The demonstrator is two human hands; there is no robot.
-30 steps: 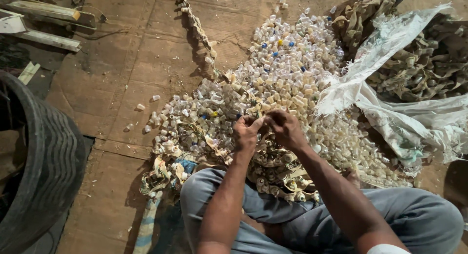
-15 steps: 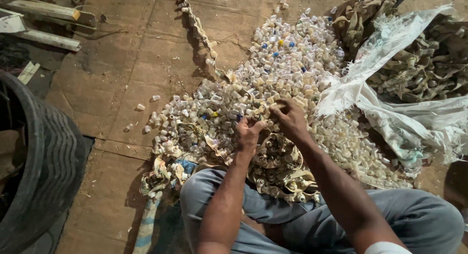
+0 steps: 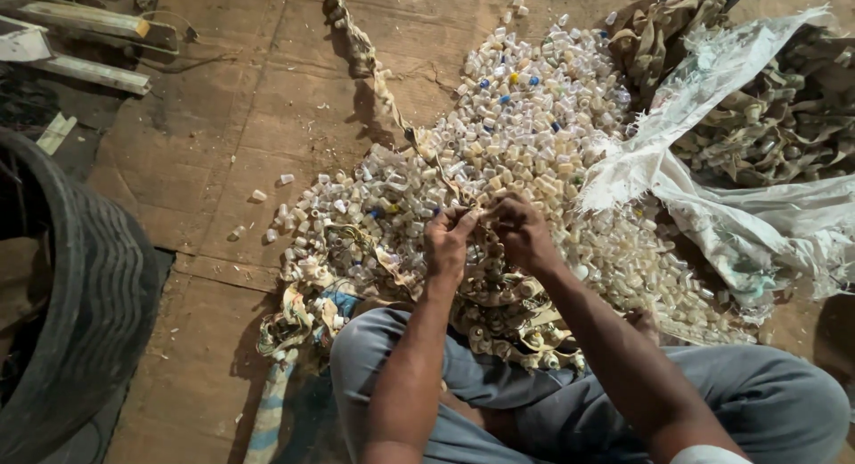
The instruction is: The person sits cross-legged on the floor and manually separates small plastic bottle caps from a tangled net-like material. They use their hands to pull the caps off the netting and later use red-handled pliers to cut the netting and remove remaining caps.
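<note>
Head view: just below the middle of the frame, the left hand (image 3: 448,241) and the right hand (image 3: 521,232) meet, both pinching a tan strip (image 3: 499,290) studded with small caps. Whether a single cap sits between the fingertips is too small to tell. The strip runs from the fingers down into a tangled heap over the grey trousers (image 3: 623,402).

Above and right of the hands spreads a broad pile of loose caps (image 3: 525,117), mostly whitish with a few blue and yellow ones; that much looks done. More bundled strips (image 3: 784,126) lie at the upper right in a torn white sack (image 3: 712,81), apparently still to be worked.

A tyre (image 3: 80,295) fills the left edge.

Compared with half a second ago, the right hand has drawn back to meet the left.
</note>
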